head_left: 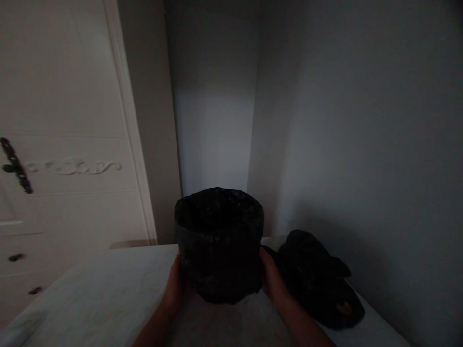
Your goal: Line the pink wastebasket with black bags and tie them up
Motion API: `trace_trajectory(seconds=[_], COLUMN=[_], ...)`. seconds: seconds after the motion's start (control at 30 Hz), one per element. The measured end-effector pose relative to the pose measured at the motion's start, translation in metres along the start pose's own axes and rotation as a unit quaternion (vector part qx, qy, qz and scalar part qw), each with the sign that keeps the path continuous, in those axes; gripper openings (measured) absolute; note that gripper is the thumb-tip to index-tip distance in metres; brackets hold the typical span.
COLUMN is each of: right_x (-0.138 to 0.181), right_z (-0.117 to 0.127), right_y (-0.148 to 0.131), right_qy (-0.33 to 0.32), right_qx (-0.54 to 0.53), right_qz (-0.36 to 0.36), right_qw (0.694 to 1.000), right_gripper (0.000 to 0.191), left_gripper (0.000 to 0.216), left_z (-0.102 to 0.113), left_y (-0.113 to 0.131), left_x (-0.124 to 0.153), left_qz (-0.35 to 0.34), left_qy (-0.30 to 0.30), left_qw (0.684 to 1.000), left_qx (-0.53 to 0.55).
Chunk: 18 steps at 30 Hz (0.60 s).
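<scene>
A small bin lined with a black bag is in the middle of the head view, over a pale surface. The bag is folded over its rim, and the inside is dark. My left hand presses on its left side, and my right hand on its right side, so the bin is held between both palms. Most of the fingers are hidden behind it. I cannot tell whether its base touches the surface. Close to my right forearm lies a dark, crumpled heap with a small orange-brown patch.
The pale surface spreads below and to the left. At the left stands a white cabinet with a dark handle and drawer knobs. Grey walls meet in a corner behind. The room is dim.
</scene>
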State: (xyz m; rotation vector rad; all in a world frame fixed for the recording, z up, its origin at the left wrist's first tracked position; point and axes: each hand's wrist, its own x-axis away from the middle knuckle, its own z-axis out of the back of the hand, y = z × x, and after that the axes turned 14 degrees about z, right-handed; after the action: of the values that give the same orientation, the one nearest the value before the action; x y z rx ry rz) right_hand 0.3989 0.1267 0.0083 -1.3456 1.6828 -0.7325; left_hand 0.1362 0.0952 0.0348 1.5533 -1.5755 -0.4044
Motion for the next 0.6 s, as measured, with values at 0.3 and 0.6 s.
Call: trace_trajectory(seconds=[0.3,0.6], right_x=[0.002,0.004], right_z=[-0.007,-0.010], right_y=[-0.006,-0.012], right_qy=[0.004,-0.001], right_qx=[-0.008,-0.014], right_qz=[-0.012,-0.015], right_qw=[1.000,1.000], right_gripper=[0.046,0.041], left_gripper=[0.028,0.025], left_z=[-0.005,-0.002], left_y=[0.003,0.001], left_x=[0.007,0.002], left_qz=[0.020,0.003], left_qy=[-0.010,-0.013], left_qw=[1.000,1.000], left_qx=[-0.008,0.001])
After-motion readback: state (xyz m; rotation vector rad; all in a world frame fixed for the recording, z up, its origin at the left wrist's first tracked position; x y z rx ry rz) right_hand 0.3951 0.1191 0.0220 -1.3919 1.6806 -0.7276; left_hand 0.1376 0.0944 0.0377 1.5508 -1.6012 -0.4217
